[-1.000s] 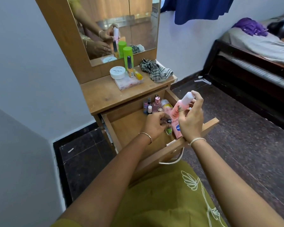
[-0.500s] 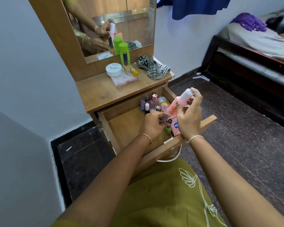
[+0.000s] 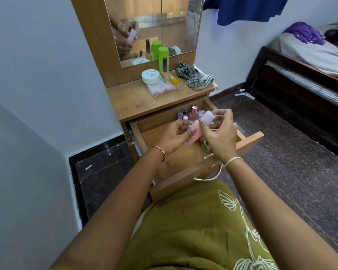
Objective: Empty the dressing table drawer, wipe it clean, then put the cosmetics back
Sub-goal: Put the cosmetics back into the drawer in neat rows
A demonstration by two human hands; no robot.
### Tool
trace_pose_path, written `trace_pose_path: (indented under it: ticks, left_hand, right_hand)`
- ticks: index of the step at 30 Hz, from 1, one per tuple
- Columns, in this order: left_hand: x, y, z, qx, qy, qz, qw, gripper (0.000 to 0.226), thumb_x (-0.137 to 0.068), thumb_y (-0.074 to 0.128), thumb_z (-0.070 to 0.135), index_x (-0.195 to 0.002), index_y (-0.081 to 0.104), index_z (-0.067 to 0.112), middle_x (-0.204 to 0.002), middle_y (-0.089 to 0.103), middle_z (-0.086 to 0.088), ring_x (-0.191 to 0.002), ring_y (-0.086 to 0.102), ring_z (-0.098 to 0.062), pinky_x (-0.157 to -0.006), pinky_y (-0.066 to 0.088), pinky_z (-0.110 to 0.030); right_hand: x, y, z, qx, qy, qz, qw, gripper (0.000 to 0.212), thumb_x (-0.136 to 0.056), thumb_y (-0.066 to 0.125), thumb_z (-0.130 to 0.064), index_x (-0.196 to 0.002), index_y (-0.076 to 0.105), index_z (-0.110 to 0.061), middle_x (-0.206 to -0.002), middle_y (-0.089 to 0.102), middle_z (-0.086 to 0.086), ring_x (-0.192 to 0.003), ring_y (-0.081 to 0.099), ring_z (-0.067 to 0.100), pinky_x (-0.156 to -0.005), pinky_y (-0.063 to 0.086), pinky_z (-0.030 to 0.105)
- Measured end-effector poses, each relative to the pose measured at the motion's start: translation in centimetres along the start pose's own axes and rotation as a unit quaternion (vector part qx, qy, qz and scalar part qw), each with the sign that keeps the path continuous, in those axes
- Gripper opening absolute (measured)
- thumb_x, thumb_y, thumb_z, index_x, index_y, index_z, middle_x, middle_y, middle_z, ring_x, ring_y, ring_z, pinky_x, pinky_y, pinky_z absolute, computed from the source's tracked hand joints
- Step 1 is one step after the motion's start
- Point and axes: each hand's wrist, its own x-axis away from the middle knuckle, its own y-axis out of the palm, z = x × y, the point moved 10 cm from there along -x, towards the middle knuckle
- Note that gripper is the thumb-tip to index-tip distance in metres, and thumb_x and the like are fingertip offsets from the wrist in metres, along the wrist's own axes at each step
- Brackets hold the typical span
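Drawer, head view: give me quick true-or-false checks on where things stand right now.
1. The drawer is pulled open. True.
2. The left hand and right hand both hold the pink bottle. True.
3. The striped cloth lies in the drawer. False: it lies on the tabletop.
4. The drawer is empty. False: small bottles stand at its back.
5. The white jar sits on the tabletop. True.
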Motion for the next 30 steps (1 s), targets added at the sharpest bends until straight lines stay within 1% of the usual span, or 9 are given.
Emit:
trace_pose_path:
  ticks: [4,7,10,12,15,18,22,25,30]
  left_hand:
    - [1.1,-0.6,-1.2,-0.015,-0.005,-0.003,1.0,0.025,-0.088,0.061,0.003,-0.113,0.059,0.003,-0.096,0.064,-0.004,-0.083,0.059,-0.007,-0.077,0.051,-0.013]
    - [1.8,0.0,-2.4,-0.048,-0.04,-0.04,0.997,0.029,-0.092,0.058,0.014,-0.12,0.056,0.007,-0.108,0.063,-0.006,-0.097,0.059,-0.012,-0.088,0.051,-0.025]
    - [2.3,1.2,-3.0,-0.071,-0.066,-0.084,0.992,0.037,-0.091,0.06,0.023,-0.125,0.053,0.01,-0.107,0.06,0.001,-0.098,0.057,-0.009,-0.079,0.049,-0.017]
    - [2.2,1.5,-3.6,-0.093,-0.076,-0.086,0.989,0.036,-0.09,0.061,0.021,-0.124,0.053,0.011,-0.104,0.059,0.003,-0.094,0.055,-0.008,-0.073,0.047,-0.013]
    - [1.9,1.8,-4.7,-0.137,-0.091,-0.082,0.983,0.038,-0.089,0.063,0.021,-0.124,0.053,0.01,-0.112,0.062,-0.004,-0.096,0.056,-0.012,-0.081,0.046,-0.02]
    - [1.6,2.2,-5.4,-0.183,-0.096,-0.088,0.974,0.04,-0.087,0.066,0.021,-0.123,0.056,0.008,-0.118,0.064,-0.007,-0.101,0.058,-0.017,-0.087,0.045,-0.025]
    - [1.0,3.0,-6.3,-0.235,-0.099,-0.101,0.962,0.041,-0.083,0.071,0.023,-0.12,0.061,0.01,-0.115,0.066,-0.006,-0.099,0.058,-0.015,-0.08,0.042,-0.021]
    - [0.6,3.5,-7.5,-0.252,-0.118,-0.112,0.954,0.038,-0.081,0.073,0.026,-0.116,0.065,0.013,-0.115,0.068,-0.006,-0.103,0.061,-0.017,-0.086,0.047,-0.024]
    - [0.2,4.0,-8.1,-0.252,-0.122,-0.102,0.955,0.035,-0.081,0.073,0.025,-0.112,0.064,0.011,-0.111,0.068,-0.005,-0.102,0.061,-0.016,-0.08,0.043,-0.02]
  right_hand:
    - [0.7,0.9,0.7,0.073,0.019,-0.036,0.996,0.029,-0.078,0.075,-0.031,-0.088,0.055,-0.012,-0.078,0.056,-0.015,-0.067,0.055,-0.005,-0.064,0.05,0.025]
    - [1.3,1.5,1.7,0.112,0.048,-0.066,0.99,0.035,-0.077,0.076,-0.039,-0.082,0.053,-0.012,-0.073,0.057,-0.011,-0.065,0.054,0.001,-0.057,0.04,0.018]
    - [1.8,2.0,2.2,0.127,0.059,-0.085,0.986,0.037,-0.078,0.074,-0.04,-0.08,0.053,-0.009,-0.074,0.06,0.0,-0.069,0.056,0.014,-0.061,0.043,0.027]
    - [1.8,2.3,2.3,0.14,0.065,-0.11,0.982,0.035,-0.08,0.072,-0.039,-0.079,0.053,-0.01,-0.075,0.061,0.002,-0.071,0.056,0.016,-0.064,0.041,0.03]
    - [1.6,2.7,3.1,0.192,0.07,-0.148,0.968,0.029,-0.087,0.065,-0.04,-0.075,0.056,-0.014,-0.071,0.061,0.001,-0.071,0.056,0.018,-0.064,0.035,0.026]
    - [1.1,1.8,3.9,0.228,0.064,-0.127,0.963,0.026,-0.091,0.058,-0.038,-0.077,0.063,-0.016,-0.076,0.066,0.007,-0.076,0.06,0.025,-0.066,0.039,0.028]
    - [0.2,-0.2,3.9,0.197,0.062,-0.051,0.977,0.026,-0.094,0.055,-0.03,-0.078,0.063,-0.011,-0.073,0.061,0.002,-0.072,0.055,0.02,-0.066,0.041,0.031]
    - [-0.4,-1.3,4.3,0.175,0.068,-0.006,0.982,0.029,-0.098,0.047,-0.03,-0.081,0.06,-0.01,-0.076,0.063,0.004,-0.071,0.056,0.02,-0.064,0.043,0.034]
    - [-1.3,-1.0,5.0,0.177,0.066,-0.011,0.982,0.027,-0.101,0.041,-0.026,-0.086,0.057,-0.011,-0.081,0.064,0.003,-0.073,0.056,0.019,-0.062,0.04,0.03]
